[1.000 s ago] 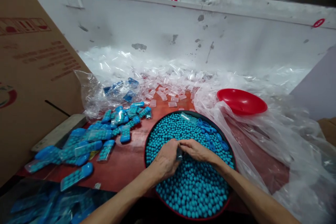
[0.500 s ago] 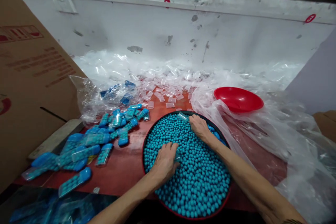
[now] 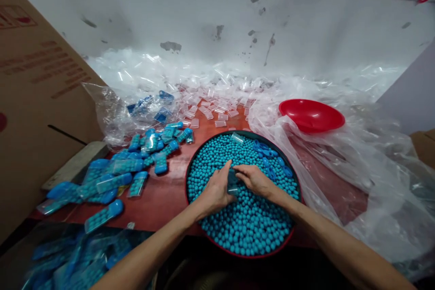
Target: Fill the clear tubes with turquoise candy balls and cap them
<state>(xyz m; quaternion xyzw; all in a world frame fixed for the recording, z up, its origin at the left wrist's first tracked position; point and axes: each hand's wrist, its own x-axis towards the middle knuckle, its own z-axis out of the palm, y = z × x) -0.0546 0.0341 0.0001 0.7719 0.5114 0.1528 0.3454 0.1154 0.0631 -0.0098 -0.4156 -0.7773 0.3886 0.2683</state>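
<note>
A round basin (image 3: 187, 192) with a dark inner wall and red rim is filled with small blue balls (image 3: 251, 231). Over the balls, my left hand (image 3: 217, 188) is closed around a small clear plastic case (image 3: 233, 184). My right hand (image 3: 253, 180) is beside the case's upper end, its fingertips pinched together; whatever they hold is hidden. Another clear case (image 3: 237, 138) lies on the balls near the far rim. Several blue caps (image 3: 268, 156) rest on the balls at the basin's right side.
Ball-filled cases with blue caps (image 3: 112, 179) are heaped on the red table (image 3: 166, 210) at left, beside a cardboard box (image 3: 44, 86). Clear empty cases (image 3: 220, 117) lie scattered behind the basin. A red bowl (image 3: 312, 115) sits on plastic sheeting (image 3: 343, 158) at right.
My right hand has drawn back from the far rim to meet my left hand, uncovering the blue caps. My left hand has turned, showing the clear case. The view has tilted downward.
</note>
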